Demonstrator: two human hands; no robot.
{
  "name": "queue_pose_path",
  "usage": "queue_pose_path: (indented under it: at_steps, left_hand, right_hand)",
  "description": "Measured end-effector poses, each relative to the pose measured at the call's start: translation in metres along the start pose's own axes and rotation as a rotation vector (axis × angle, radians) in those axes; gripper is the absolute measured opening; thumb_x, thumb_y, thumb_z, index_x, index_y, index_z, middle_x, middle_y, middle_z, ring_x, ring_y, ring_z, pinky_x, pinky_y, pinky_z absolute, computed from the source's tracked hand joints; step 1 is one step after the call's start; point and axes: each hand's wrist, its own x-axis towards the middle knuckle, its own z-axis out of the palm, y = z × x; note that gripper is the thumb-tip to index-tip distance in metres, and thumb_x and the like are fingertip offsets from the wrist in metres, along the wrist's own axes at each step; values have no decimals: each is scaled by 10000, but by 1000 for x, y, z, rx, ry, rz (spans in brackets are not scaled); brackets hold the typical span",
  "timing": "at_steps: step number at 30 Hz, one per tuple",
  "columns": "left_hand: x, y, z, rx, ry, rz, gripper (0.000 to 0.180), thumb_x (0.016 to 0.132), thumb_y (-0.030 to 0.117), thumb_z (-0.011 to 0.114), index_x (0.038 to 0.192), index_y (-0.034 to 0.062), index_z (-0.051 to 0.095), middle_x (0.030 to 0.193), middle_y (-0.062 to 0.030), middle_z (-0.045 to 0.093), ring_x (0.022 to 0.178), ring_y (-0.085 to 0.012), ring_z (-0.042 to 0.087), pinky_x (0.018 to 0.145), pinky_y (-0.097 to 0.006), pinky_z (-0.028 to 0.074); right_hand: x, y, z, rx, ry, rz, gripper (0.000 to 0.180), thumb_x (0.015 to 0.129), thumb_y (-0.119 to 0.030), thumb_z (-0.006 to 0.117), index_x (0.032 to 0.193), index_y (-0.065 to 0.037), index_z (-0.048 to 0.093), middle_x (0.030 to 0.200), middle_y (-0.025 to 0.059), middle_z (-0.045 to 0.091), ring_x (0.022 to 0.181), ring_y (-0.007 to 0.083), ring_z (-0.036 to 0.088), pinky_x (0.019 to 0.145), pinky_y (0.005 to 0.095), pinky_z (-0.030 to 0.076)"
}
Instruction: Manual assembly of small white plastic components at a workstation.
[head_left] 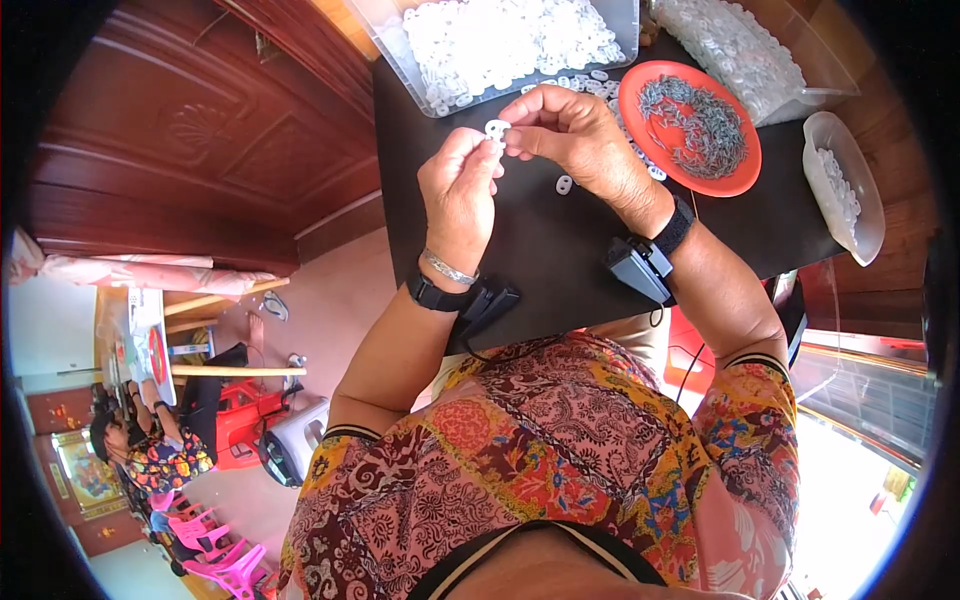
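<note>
Looking down through the head view, I see the person's left hand (462, 175) pinching a small white piece (496, 129) between thumb and fingers, held up above the dark table (550, 240). The right hand (590, 140) comes in from the other side, fingers curled, its thumb and fingertips right at the piece's edge; whether they grip it or something tiny, I cannot tell. Another loose white piece (564, 185) lies flat on the table, just below the right hand. Beyond the hands sits a clear bin (402, 70) heaped with white pieces, more of them scattered along its near side. To the right, a round red plate (632, 100) carries a spread of small grey metal parts (715, 125), with a pile of translucent pieces (735, 55) behind it. Nearer the right-hand edge of the table stands a whitish tray (868, 220) with small pale parts (838, 190) inside. Over to the left, across the room, a co-worker (165, 450) in a flowered top sits with both arms stretched forward.
</note>
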Motion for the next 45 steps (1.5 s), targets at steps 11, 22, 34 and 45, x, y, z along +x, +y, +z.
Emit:
queue_pose_path:
  at_steps: [11,22,34,45]
  left_hand:
    - [0,2,2,26,-18,-29,137,879,101,563,784,6,582,635,-15,549,536,-47,460,485,-196,367]
    - [-3,6,3,118,12,27,162,892,127,549,781,10,561,624,4,512,537,-47,427,488,-198,339]
    - [-5,6,2,76,16,49,177,899,153,538,791,16,573,639,8,511,541,-39,407,488,-190,314]
    - [-7,9,4,-12,-10,34,158,888,127,515,775,23,552,650,4,511,542,-35,398,495,-185,308]
  right_hand:
    - [0,2,-4,53,-46,33,140,831,-18,632,970,0,628,838,34,646,758,83,593,706,229,493]
    - [-1,6,-1,160,-11,0,132,816,-24,656,943,4,639,812,29,642,709,80,580,657,222,486]
    - [1,8,0,120,-58,-28,143,816,-47,665,949,2,653,796,31,646,713,83,580,661,228,483]
    - [-2,5,1,150,-56,-31,135,834,-59,643,949,11,633,786,29,635,704,90,577,663,234,486]
